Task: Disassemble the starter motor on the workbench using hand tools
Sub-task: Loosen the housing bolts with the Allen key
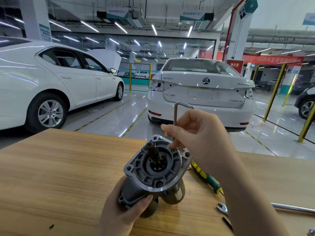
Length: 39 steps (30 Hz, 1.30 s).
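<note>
Over the near middle of the wooden workbench (59,176), starter motor (153,174) upright and slightly tilted, round mounting flange and drive end facing up toward the camera, pinion shaft (154,153) sticking out of the centre. Unclear whether the lower end touches the wood. Gripped from below and the left by the left hand (119,212), fingers wrapped round the dark housing, thumb laid across its front just under the flange.

Standing upright at the flange's far right edge, an L-shaped hex key (175,116), long leg down, short leg at the top pointing right, lower tip at a recessed screw (173,149) in the flange face; seated or only touching, impossible to tell. Pinched low on the long leg by the right hand (197,135), fingertips closed on the shank close above the screw, index finger stretched out to the left.

Just right of the motor on the bench, partly under the right forearm, a green and yellow screwdriver (207,178) lying diagonally. Nearer and further right, the open end of a spanner (222,208) and a long chrome bar (293,208).

Beyond the bench, glossy workshop floor, a white saloon (51,79) side-on at left, a white car (204,92) tail-on straight ahead, yellow posts (274,92) at right.
</note>
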### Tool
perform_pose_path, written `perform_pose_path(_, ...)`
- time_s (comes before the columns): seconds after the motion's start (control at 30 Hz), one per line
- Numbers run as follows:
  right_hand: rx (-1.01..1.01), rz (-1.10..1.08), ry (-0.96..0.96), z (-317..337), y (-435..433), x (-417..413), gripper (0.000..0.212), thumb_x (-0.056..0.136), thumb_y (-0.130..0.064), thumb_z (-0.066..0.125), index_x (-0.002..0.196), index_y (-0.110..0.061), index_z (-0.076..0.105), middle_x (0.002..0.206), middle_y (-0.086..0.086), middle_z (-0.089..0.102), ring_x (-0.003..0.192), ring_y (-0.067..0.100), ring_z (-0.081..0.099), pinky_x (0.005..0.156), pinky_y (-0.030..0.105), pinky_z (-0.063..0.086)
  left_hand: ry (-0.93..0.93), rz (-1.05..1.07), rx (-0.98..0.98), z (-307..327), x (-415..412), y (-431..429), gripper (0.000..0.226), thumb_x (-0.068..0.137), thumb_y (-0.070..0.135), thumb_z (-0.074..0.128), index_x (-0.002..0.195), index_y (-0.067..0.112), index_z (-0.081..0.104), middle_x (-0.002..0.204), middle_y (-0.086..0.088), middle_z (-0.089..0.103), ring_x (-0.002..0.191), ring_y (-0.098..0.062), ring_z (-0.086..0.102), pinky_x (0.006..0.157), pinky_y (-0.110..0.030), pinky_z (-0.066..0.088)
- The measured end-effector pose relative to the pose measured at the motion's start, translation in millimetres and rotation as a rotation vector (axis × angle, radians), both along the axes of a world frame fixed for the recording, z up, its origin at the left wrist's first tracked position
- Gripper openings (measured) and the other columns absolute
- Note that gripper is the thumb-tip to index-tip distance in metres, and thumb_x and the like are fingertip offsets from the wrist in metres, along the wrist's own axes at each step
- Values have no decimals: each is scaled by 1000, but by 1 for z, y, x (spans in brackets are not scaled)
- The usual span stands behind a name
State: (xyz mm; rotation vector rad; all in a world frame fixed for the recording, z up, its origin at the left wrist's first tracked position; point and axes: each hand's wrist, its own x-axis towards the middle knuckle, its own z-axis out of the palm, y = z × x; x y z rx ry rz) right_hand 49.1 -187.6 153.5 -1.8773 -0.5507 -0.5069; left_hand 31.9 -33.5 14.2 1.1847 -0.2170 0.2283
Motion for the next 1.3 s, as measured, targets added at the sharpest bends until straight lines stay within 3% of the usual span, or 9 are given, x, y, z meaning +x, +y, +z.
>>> perform_pose_path(0.13, -47, 59, 18, 0, -3, 0, 11, 82, -21, 67, 72, -27, 67, 69, -8, 71, 58, 4, 66, 65, 27, 57, 10, -19, -15, 1, -1, 1, 60, 44, -5, 74, 101, 11, 63, 92, -5, 74, 81, -17, 70, 63, -17, 54)
perform_pose_path(0.27, -69, 102, 15, 0, 0, -1, 7, 83, -26, 65, 79, -32, 66, 74, -14, 71, 59, 1, 66, 59, 18, 52, -5, 23, 23, 1, -1, 0, 56, 45, -4, 72, 98, 12, 64, 91, -3, 74, 79, -14, 70, 63, -15, 54)
perform_pose_path(0.43, -78, -13, -31, -1, 1, -2, 22, 65, -42, 76, 60, -31, 57, 60, -11, 66, 52, 2, 62, 53, 16, 49, -6, 29, -13, 3, -1, -2, 51, 47, -8, 67, 96, 9, 64, 88, -6, 74, 77, -14, 71, 62, -16, 54)
perform_pose_path(0.53, -85, -14, -46, 1, -4, -3, 22, 70, -35, 75, 56, -29, 59, 57, -8, 66, 48, 2, 59, 51, 14, 48, 8, 10, -52, 5, -2, -2, 49, 51, -13, 75, 94, 7, 65, 87, -9, 74, 76, -16, 71, 61, -17, 55)
perform_pose_path(0.67, -96, 79, -22, 3, -5, -2, 15, 84, -21, 64, 74, -31, 66, 74, -15, 70, 55, 1, 64, 58, 15, 52, 14, 10, -29, 5, -2, -2, 51, 48, -9, 68, 96, 9, 64, 88, -7, 74, 77, -15, 71, 63, -17, 55)
perform_pose_path(0.77, -60, 72, -15, 1, 1, -1, 8, 81, -26, 67, 76, -31, 64, 73, -11, 71, 57, 2, 65, 58, 17, 53, 6, 29, 7, 5, -2, -2, 52, 48, -6, 68, 97, 10, 64, 89, -4, 74, 78, -13, 70, 64, -15, 54)
perform_pose_path(0.97, -89, -63, -64, 0, 0, -1, 27, 67, -41, 75, 57, -26, 55, 60, -7, 66, 56, 6, 61, 52, 15, 47, 22, 5, -30, 7, -5, 0, 40, 51, -5, 85, 85, 11, 72, 87, -8, 74, 76, -15, 70, 60, -16, 54)
perform_pose_path(1.17, -166, 111, -25, 2, -2, -4, 14, 84, -27, 64, 75, -37, 65, 76, -19, 69, 60, -3, 63, 55, 7, 44, 28, -18, -15, 9, -3, -2, 51, 51, -16, 77, 95, 7, 63, 84, -4, 75, 73, -12, 70, 57, -14, 53)
perform_pose_path(1.3, -167, 109, 10, 1, 1, -4, 10, 73, -43, 69, 77, -38, 61, 73, -23, 68, 62, -5, 63, 52, 11, 46, 11, -6, 23, 4, -2, 1, 51, 46, -7, 68, 94, 11, 66, 87, -4, 74, 76, -12, 70, 60, -14, 53)
